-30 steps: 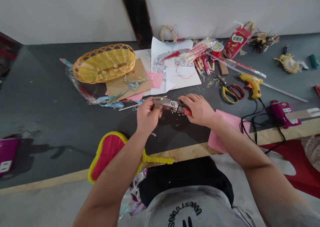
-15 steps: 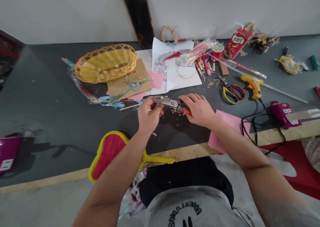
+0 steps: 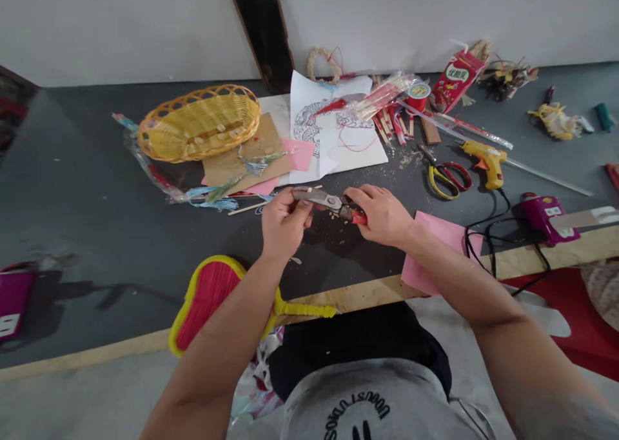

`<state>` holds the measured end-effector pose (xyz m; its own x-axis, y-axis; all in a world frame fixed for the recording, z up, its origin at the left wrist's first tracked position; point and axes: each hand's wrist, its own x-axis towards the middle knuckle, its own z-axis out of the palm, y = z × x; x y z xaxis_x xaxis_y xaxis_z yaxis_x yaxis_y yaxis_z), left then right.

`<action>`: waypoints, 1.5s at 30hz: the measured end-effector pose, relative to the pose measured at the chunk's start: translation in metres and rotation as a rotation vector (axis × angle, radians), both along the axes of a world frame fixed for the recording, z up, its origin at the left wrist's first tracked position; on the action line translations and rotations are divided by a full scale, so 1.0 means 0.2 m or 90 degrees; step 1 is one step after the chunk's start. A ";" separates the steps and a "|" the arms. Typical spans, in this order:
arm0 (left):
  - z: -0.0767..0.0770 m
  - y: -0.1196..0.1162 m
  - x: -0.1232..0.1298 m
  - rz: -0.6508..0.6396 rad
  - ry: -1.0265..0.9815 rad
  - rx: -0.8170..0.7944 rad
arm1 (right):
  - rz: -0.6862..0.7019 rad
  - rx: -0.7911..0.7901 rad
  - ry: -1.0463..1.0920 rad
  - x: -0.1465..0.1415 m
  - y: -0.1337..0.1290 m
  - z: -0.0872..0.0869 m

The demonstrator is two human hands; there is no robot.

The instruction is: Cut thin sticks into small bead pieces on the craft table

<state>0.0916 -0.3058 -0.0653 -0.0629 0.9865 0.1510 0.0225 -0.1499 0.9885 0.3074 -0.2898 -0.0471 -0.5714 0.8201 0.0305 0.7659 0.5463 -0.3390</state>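
Note:
My right hand (image 3: 387,217) is wrapped round the red-covered handles of a pair of pruning shears (image 3: 331,201), above the dark tabletop. The metal blades point left towards my left hand (image 3: 283,224), whose thumb and fingers are pinched together by the blade tips. A thin pale wooden stick (image 3: 246,208) sticks out to the left of that hand. A short pale end shows beyond the fingers at the blades, in line with it. The fingers hide the stretch between. Small pale cut bits (image 3: 338,217) lie on the table beneath the shears.
Behind my hands are a yellow wicker basket (image 3: 198,127), printed paper (image 3: 348,143) and a leaning phone (image 3: 265,37). Scissors (image 3: 447,179), a yellow glue gun (image 3: 488,162) and its black cord lie right. A red-and-yellow fan-shaped piece (image 3: 207,298) lies under my left forearm.
The view has shifted slightly. Both hands keep their grip and stay in nearly the same place, with the shears' blades still at the left fingers.

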 end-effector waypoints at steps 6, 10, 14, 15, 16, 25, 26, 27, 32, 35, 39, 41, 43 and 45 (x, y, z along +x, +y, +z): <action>-0.02 0.01 0.01 0.048 -0.030 -0.007 | -0.023 0.030 -0.024 0.00 0.00 0.00; -0.03 0.01 0.00 0.049 -0.013 -0.004 | -0.015 0.047 -0.029 0.01 0.01 0.01; -0.03 0.00 -0.01 0.010 0.014 -0.017 | -0.003 0.053 -0.023 0.03 0.01 0.01; -0.02 0.00 -0.01 0.002 0.010 -0.017 | 0.000 0.053 -0.020 0.03 0.01 0.01; -0.02 0.00 -0.01 -0.005 0.006 -0.015 | 0.003 0.051 -0.017 0.03 0.01 0.01; -0.01 -0.01 0.00 -0.011 -0.049 -0.034 | 0.017 0.012 0.012 0.01 0.01 -0.01; -0.01 0.00 0.00 -0.009 -0.056 -0.035 | 0.014 0.007 0.011 0.01 0.01 -0.01; -0.01 0.00 0.01 -0.008 -0.060 -0.036 | 0.010 0.004 0.008 0.00 0.01 -0.01; 0.00 0.01 0.02 0.023 -0.048 -0.032 | -0.020 0.019 -0.012 0.00 0.00 -0.01; -0.01 0.01 0.01 0.061 -0.013 -0.031 | -0.026 0.041 -0.022 0.00 0.00 0.00; -0.03 0.01 -0.01 0.041 0.012 -0.031 | -0.015 0.052 -0.023 0.02 0.01 0.01; -0.04 0.00 -0.02 0.015 0.007 -0.029 | -0.009 0.052 -0.018 0.02 0.01 0.01; -0.03 0.00 -0.01 0.006 0.002 -0.026 | -0.004 0.050 -0.011 0.03 0.02 0.00; -0.03 0.00 -0.01 0.007 -0.001 -0.024 | 0.000 0.046 -0.002 0.03 0.02 0.00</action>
<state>0.0894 -0.3060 -0.0704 -0.0732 0.9908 0.1141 0.0227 -0.1128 0.9934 0.3133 -0.2857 -0.0476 -0.5714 0.8160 0.0874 0.7670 0.5689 -0.2966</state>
